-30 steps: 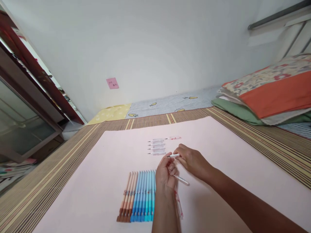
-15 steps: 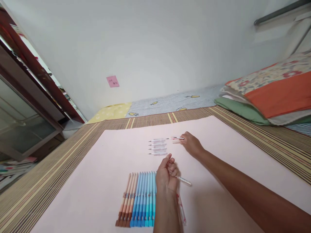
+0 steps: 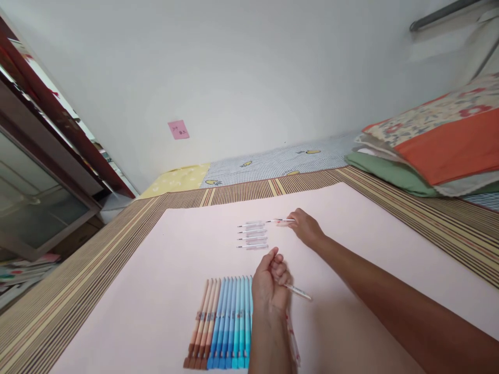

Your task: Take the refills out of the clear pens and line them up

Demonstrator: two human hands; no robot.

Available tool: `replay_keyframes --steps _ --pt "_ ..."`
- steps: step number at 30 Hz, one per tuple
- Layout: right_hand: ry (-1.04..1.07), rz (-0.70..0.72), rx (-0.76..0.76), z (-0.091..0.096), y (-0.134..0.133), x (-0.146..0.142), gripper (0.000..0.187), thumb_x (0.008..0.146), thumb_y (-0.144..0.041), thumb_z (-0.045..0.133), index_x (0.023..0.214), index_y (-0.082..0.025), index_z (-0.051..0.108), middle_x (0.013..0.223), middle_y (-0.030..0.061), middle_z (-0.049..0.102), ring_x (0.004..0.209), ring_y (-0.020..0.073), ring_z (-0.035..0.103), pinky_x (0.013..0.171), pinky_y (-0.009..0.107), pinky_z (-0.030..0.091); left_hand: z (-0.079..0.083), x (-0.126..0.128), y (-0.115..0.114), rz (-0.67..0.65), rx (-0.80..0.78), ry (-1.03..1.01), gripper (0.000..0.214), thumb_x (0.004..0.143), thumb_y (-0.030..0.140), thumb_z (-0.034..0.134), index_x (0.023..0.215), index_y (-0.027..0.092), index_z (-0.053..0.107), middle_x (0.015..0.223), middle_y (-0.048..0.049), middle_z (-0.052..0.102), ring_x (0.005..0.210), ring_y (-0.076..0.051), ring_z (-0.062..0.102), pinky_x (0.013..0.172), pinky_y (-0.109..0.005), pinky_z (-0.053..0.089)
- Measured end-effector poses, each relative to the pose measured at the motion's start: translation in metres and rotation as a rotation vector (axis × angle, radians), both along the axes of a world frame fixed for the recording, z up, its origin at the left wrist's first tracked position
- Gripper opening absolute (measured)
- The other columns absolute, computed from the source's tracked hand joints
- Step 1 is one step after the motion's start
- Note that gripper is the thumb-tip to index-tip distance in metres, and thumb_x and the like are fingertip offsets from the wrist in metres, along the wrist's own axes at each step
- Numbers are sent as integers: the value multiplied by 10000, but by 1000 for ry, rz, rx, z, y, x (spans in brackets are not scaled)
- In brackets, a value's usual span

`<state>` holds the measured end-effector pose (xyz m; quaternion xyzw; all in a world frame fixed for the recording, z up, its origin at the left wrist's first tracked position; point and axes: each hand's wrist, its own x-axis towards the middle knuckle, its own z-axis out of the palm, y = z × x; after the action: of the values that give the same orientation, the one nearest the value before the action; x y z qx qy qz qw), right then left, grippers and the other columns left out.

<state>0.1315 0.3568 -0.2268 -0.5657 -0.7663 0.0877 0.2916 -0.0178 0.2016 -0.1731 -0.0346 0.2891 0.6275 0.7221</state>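
My right hand (image 3: pixel 306 228) is at the far part of the pale pink sheet (image 3: pixel 163 291), its fingers pinched on a slim white pen refill (image 3: pixel 279 221) with a dark tip pointing left. Just left of it, several similar white refills (image 3: pixel 253 231) lie in a column with clear sleeves among them. My left hand (image 3: pixel 275 283) is curled closed nearer to me, and a thin white stick-like refill (image 3: pixel 299 292) pokes out of its right side. Beside and partly behind my left wrist is a row of brown, blue and turquoise pens (image 3: pixel 220 322). A clear, red-marked tube (image 3: pixel 292 340) shows right of the wrist.
The sheet lies on a striped mat (image 3: pixel 117 249). Folded bedding, orange and green (image 3: pixel 463 140), is piled at the right. Behind is a white wall with a pink note (image 3: pixel 178 130). A glass-paned door (image 3: pixel 35 208) stands at the left.
Both hands stay almost where they were, the left having shifted slightly right. The view has moved a little. The refill remains in the right fingers.
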Motion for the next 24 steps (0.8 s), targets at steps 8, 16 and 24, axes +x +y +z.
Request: replay_keyframes --steps 8,16,24 --pt "43 32 6 -1 1 2 187 840 -69 521 866 -185 667 949 37 591 802 145 545 691 252 361 2 1 1 11 -34 -12 108 860 70 544 785 77 622 616 -11 534 370 -16 306 313 -125 179" --pt "77 28 11 -3 2 1 188 808 -58 509 851 -183 644 947 40 616 817 154 556 703 261 368 2 1 0 3 -40 17 24 816 78 614 795 87 610 621 -2 526 377 -11 290 327 -125 164" --pt "43 65 -87 4 -10 13 146 694 -112 586 804 -203 556 800 2 608 693 149 506 628 258 326 2 0 1 -6 -31 3 33 815 79 606 787 96 614 625 -1 528 375 -11 298 326 -123 176"
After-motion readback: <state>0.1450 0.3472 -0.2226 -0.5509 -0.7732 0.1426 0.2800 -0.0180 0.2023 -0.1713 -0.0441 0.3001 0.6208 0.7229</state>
